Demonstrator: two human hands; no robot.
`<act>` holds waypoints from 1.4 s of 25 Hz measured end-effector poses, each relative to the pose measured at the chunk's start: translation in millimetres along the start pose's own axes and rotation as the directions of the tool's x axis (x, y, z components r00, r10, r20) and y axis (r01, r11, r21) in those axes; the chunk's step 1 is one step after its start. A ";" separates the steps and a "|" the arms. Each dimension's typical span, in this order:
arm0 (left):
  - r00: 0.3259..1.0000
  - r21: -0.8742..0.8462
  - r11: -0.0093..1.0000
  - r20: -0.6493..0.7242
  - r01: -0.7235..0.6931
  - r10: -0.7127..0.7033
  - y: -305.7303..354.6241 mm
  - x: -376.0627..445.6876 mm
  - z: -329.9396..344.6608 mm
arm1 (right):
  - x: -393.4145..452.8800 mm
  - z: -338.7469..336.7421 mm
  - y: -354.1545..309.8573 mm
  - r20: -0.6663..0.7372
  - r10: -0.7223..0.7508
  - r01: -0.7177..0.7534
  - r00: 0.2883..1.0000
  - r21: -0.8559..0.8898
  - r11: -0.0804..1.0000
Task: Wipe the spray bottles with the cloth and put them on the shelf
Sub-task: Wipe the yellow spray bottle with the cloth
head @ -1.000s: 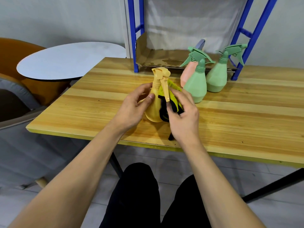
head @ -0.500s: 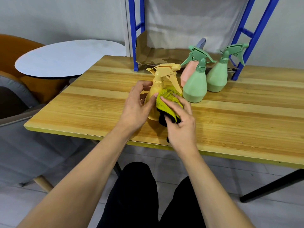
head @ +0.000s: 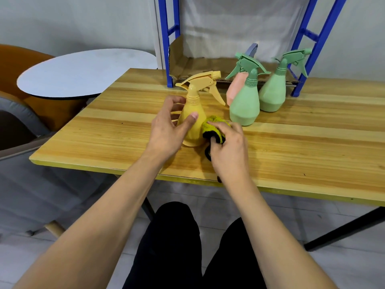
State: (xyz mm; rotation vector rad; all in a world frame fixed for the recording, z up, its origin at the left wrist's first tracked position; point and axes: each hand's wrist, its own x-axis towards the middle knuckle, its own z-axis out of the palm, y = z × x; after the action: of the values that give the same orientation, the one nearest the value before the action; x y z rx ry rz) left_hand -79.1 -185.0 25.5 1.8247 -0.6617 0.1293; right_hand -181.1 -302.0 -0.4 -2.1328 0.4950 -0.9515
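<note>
Yellow plastic spray bottle (head: 192, 119) upright on wooden table (head: 291, 147), nozzle pointing right; my left hand (head: 166, 132) grips its body; my right hand (head: 229, 149) presses bunched yellow-black cloth (head: 213, 128) against it.

Single head cam, fwd and down, close over wooden table (head: 291, 147) near edge.

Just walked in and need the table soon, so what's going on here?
A person is wiping a yellow spray bottle standing on the wooden table. The left hand holds the bottle's body; the right hand grips a yellow-and-black cloth against its side. Two green bottles and a pink bottle stand by the blue shelf.
</note>
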 end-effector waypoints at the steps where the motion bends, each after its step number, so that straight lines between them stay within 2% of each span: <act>1: 1.000 0.030 1.000 -0.001 -0.008 0.009 -0.1 -0.1 0.2 | 4.4 -1.8 -1.4 0.018 0.003 -0.003 1.000 0.005 1.000; 4: 0.996 0.170 0.982 0.061 -0.078 0.069 -0.1 3.9 -1.0 | 4.6 -4.0 -1.7 0.058 -0.039 0.036 0.998 0.064 0.997; 7: 0.983 0.289 0.956 0.186 -0.051 -0.004 2.2 14.0 -12.0 | 0.5 -4.4 5.3 0.051 -0.043 0.044 0.998 -0.006 0.999; 10: 0.949 0.264 0.964 0.312 -0.037 -0.049 -0.4 14.5 -23.8 | 15.3 -0.9 10.0 0.080 -0.038 0.050 0.996 -0.146 0.988; 13: 0.931 0.195 0.981 0.358 -0.001 -0.070 -5.5 9.0 -28.8 | 29.2 8.5 12.3 0.213 -0.056 0.124 0.975 -0.323 0.938; 17: 0.971 0.207 0.977 0.239 -0.045 -0.006 -5.7 0.4 -21.7 | 34.7 4.9 10.9 0.292 -0.065 0.192 0.954 -0.429 0.883; 21: 1.000 0.348 0.938 -0.019 0.007 0.000 -2.9 -1.9 -6.9 | 2.6 6.0 -3.4 0.311 -0.065 0.251 0.948 -0.609 0.753; 23: 0.994 0.453 0.888 -0.105 0.085 -0.042 -0.3 3.4 0.1 | -15.5 14.7 -11.2 0.355 -0.109 0.314 0.929 -0.595 0.740; 26: 0.990 0.490 0.863 -0.120 0.121 -0.070 3.2 3.3 5.1 | -15.1 9.8 -8.4 0.358 -0.132 0.324 0.924 -0.553 0.768; 28: 0.992 0.435 0.892 -0.052 0.124 -0.112 1.6 3.0 -4.9 | -10.9 -2.4 -3.7 0.335 -0.109 0.271 0.936 -0.486 0.831; 31: 0.961 0.261 0.954 0.189 0.148 -0.200 -15.9 13.2 -34.2 | -7.6 -13.1 -2.7 0.270 -0.059 0.150 0.961 -0.332 0.931; 35: 0.907 0.022 0.981 0.378 0.191 -0.185 -31.0 21.3 -55.9 | 2.5 -10.9 5.6 0.274 -0.004 0.099 0.962 -0.333 0.938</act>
State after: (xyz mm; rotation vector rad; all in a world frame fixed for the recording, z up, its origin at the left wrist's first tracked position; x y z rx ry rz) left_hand -32.9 -136.0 28.0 1.9058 -0.7443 -0.3665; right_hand -188.0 -312.2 1.4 -2.5561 0.4964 -0.6181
